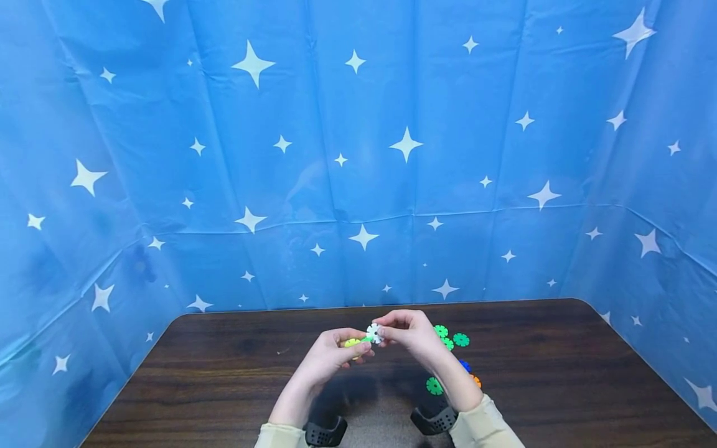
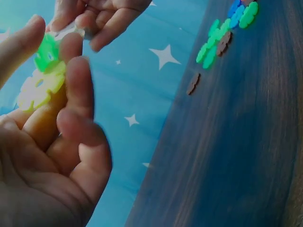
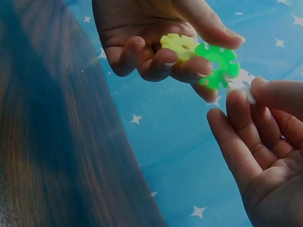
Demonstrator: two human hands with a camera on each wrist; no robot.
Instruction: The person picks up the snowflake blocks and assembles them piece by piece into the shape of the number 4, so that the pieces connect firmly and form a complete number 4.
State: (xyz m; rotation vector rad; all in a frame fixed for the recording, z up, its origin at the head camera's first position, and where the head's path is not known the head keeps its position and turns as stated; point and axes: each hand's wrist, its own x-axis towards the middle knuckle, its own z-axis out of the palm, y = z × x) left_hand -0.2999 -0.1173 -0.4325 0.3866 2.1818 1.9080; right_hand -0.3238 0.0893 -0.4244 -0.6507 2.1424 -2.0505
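Above the table, my left hand (image 1: 330,358) pinches a bright green notched disc (image 3: 218,66) between thumb and fingers. A yellow notched disc (image 3: 177,46) meets the green one's edge and lies over the left palm side. My right hand (image 1: 413,336) pinches a white notched disc (image 1: 373,333) by thumb and fingertips. In the right wrist view the white disc's edge meets the green disc, standing at an angle to it. How deep their slots sit in each other is hidden by fingers.
On the dark wood table (image 1: 224,373), several green discs (image 1: 461,340) lie right of the hands, with a blue disc (image 1: 465,366) and an orange disc (image 1: 476,381) partly behind the right forearm. Brown discs (image 2: 224,44) show too. A blue star-patterned curtain (image 1: 358,186) stands behind.
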